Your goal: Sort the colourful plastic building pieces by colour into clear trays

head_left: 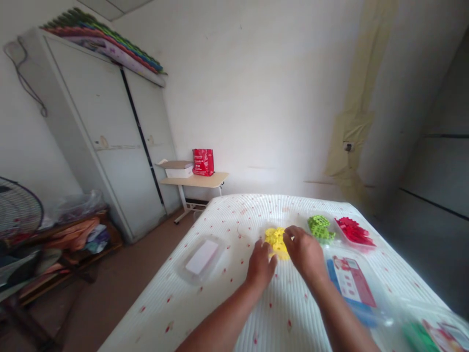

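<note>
A pile of yellow plastic pieces (275,239) lies on the white patterned bed cover (227,293). My left hand (259,267) and my right hand (305,250) are both at this pile, fingers curled over the pieces. The exact pieces in the fingers are hidden by the hands. To the right sit a tray of green pieces (320,228) and a tray of red pieces (354,231).
A clear tray with a white card (202,257) lies left of the hands. A blue and red packet (351,283) lies at the right. A grey wardrobe (106,137), a small table with a red bag (202,162), and a fan (18,209) stand across the room.
</note>
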{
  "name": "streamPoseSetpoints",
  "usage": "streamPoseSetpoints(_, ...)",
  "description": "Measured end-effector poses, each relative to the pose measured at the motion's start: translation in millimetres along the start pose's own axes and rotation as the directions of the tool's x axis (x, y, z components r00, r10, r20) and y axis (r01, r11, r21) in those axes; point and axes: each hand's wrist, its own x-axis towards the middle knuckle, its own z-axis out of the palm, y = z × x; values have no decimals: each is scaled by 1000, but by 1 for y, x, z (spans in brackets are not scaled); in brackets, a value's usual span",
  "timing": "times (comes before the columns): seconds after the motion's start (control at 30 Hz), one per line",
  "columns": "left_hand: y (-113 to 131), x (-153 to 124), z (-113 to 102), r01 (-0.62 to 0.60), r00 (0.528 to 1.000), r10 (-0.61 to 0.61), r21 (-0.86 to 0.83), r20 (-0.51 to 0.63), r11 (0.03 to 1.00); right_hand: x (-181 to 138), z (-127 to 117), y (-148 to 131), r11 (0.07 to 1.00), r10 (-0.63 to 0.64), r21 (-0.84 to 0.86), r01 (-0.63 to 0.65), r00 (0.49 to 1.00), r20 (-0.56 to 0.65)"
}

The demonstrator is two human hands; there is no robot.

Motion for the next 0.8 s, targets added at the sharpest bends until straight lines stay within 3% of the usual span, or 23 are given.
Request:
streamPoseSetpoints(0.17, -36, -75, -34, -87, 987, 80, -49, -137, 995, -16, 18, 6, 996, -52, 65, 57, 995, -79)
streamPoseSetpoints(0.37, -71, -144, -58, -85, 962, 72, -39, -264, 996, -35, 45, 11, 970, -8, 244, -2, 999, 42)
streamPoseSetpoints(0.5, -87, -142, -78, 97, 935, -93, -3, -342, 995, -48, 69, 19, 934, 31, 352, -60, 996, 87)
streamPoseSetpoints(0.57, -93, -127, -90, 152, 927, -104, 108, -360, 982, -52, 78, 25, 927, 52, 365, -89, 993, 110)
streamPoseSetpoints(0.8, -109, -88, -111, 356, 918, -208, 475, -336, 805, -53, 88, 33, 923, 91, 356, -147, 981, 170)
